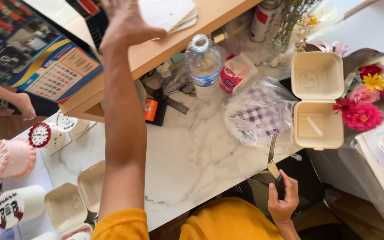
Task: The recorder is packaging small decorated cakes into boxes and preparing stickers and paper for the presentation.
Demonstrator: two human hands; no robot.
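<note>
Palette knife [273, 153], metal blade pointing up and away, gripped by its dark handle in the right hand [282, 200] at the near edge of the white marble counter [187, 155]. Fingers wrapped tight round the handle, most of which stays hidden inside the fist; blade tip lying visually over the crumpled clear plastic bag [258, 111], contact not possible to judge. Purple-and-white checked material inside that bag, its kind hard to make out.

Left hand [127, 20] raised high toward the wooden shelf [165, 44], fingers spread apart, gripping nothing visible; fingertips cut off by the top of the frame. Pale flat boards [170, 13] on the shelf just beside that hand, touching or not unclear. Long bare forearm running down to an orange sleeve [121, 224].

Open beige clamshell box [317, 100] right of the bag, a small white strip lying in its lower half. Clear water bottle [204, 66], cap off, standing behind the bag. Pink, red and yellow flowers [363, 100] at the right, partly cropped. More open clamshell boxes [78, 200] at the lower left, one partly hidden behind the arm. Small decorated cakes [6, 158] along the left edge, several cut off. Another person's hand [25, 106] at the far left, below a printed calendar [52, 66].
</note>
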